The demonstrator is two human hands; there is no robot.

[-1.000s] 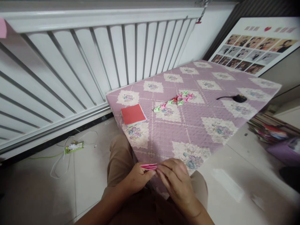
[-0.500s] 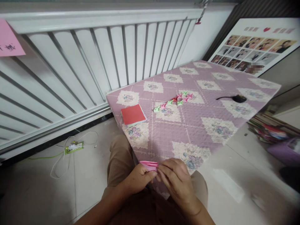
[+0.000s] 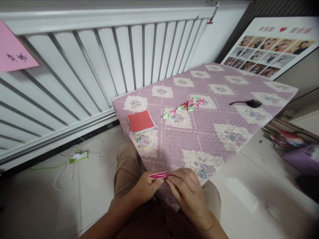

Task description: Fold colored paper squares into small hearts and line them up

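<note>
A folded piece of pink paper (image 3: 157, 175) is held low over the near corner of the table, just above my lap. My left hand (image 3: 147, 187) pinches its left side, thumb on top. The fingers of my right hand (image 3: 186, 186) are closed on its right end and hide that part. Farther up the cloth lies a square stack of paper with a red sheet on top (image 3: 141, 121). To the right of the stack, several small folded paper pieces (image 3: 185, 105) in green, pink and red form a loose branching row.
A floral purple cloth (image 3: 174, 146) covers the table. A black spoon-like object (image 3: 253, 103) lies toward its right side. Behind stands a white radiator (image 3: 137, 56) with a pink note (image 3: 17, 49). On the floor at left are a power strip (image 3: 78, 156) and cables.
The pink paper has tilted in my fingers and now appears thinner, more edge-on. Both hands keep hold of it. The view has shifted slightly; the things on the table stay put.
</note>
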